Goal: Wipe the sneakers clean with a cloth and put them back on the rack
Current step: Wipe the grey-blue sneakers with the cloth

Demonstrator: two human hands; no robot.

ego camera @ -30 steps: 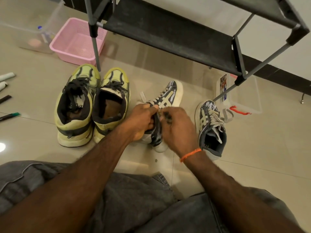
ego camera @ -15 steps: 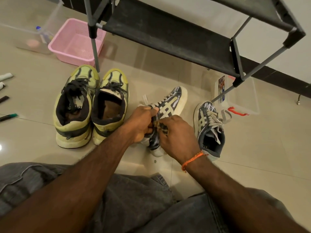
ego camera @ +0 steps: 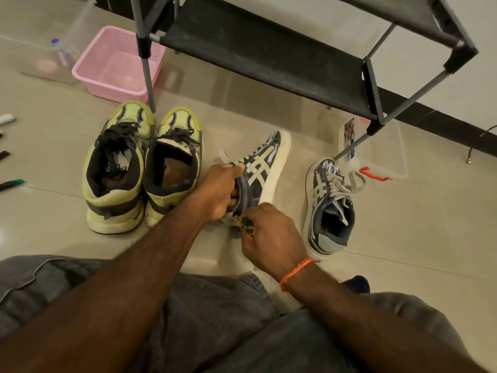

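gripping the collar of a navy sneaker [ego camera: 262,170] with pale side stripes, the left hand [ego camera: 219,191] is holding it tipped on its side just above the tiled floor [ego camera: 403,251], white sole facing right. the right hand [ego camera: 269,235] is curling its fingers round a small mottled cloth [ego camera: 243,224] and pressing it against the shoe's heel; most of the cloth is hiding under the hand. the matching navy sneaker [ego camera: 329,205] is standing upright to the right, laces loose. two yellow-green sneakers [ego camera: 142,168] are sitting side by side to the left, each tongue carrying a label too blurred to read. the black rack [ego camera: 269,55] is standing behind, its upper part cut off. a pink basket [ego camera: 118,63] and a clear box [ego camera: 382,154] with a printed sticker, unreadable, are resting near the rack's legs. pens at the left edge are partly cropped.
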